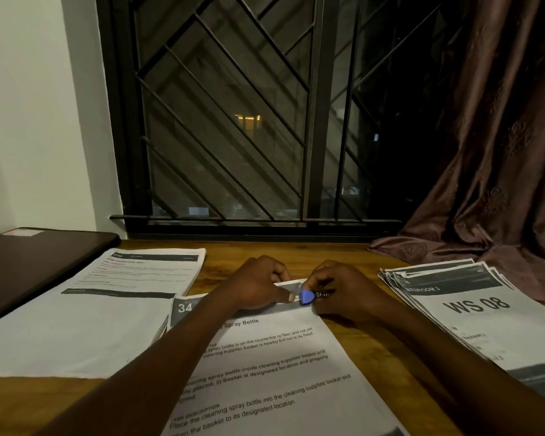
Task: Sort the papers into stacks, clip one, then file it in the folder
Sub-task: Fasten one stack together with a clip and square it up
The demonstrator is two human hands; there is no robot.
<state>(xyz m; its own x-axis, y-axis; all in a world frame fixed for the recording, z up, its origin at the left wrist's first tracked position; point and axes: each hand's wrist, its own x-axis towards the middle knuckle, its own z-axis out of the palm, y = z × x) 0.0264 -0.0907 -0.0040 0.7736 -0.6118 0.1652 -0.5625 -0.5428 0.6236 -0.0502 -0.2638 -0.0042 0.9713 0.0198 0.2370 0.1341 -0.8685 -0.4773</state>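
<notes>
**Clip at far edge of middle stack**

Right hand pinches the blue clip, fingers curled round it, at the far edge of the middle stack. Left hand sits just left of the clip, thumb on top, gripping the same edge. Second stack lies left of the grip, dark folder beyond it. Third stack lies right. All on wooden table.

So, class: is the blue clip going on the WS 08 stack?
No, the right hand pinches the blue clip at the top edge of the middle stack, while the WS 08 stack lies apart.
</notes>
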